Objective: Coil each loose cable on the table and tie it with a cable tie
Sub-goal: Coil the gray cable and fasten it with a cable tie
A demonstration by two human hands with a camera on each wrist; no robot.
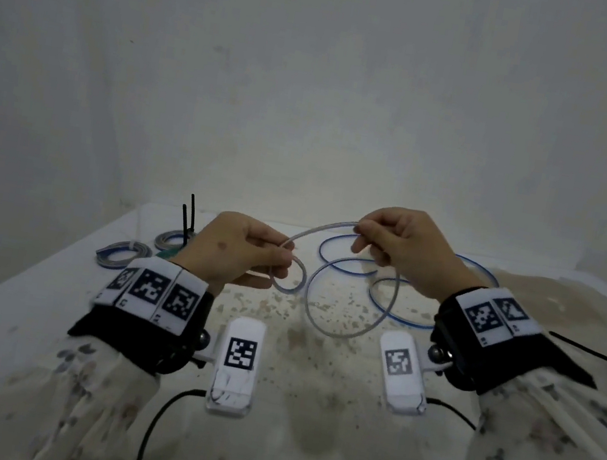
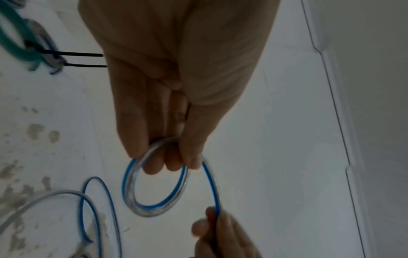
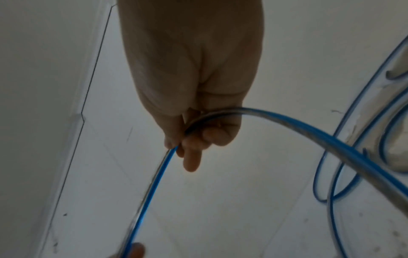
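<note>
A clear cable with a blue stripe [image 1: 342,327] runs in loose loops over the stained table [image 1: 303,420]. My left hand [image 1: 239,251] pinches a small coil of it [image 2: 154,192] between thumb and fingers, held above the table. My right hand [image 1: 395,244] pinches the same cable [image 3: 287,125] a short way along, raised to the right of the left hand. An arc of cable [image 1: 317,230] spans between the two hands. The rest of the cable [image 1: 399,316] lies under and behind the right hand.
Two coiled grey-blue cables [image 1: 123,253] lie at the back left, with black cable-tie tails [image 1: 189,215] sticking up. A green coil [image 2: 15,41] sits beside them. White marker boxes [image 1: 239,363] hang below both wrists. A wall stands close behind the table.
</note>
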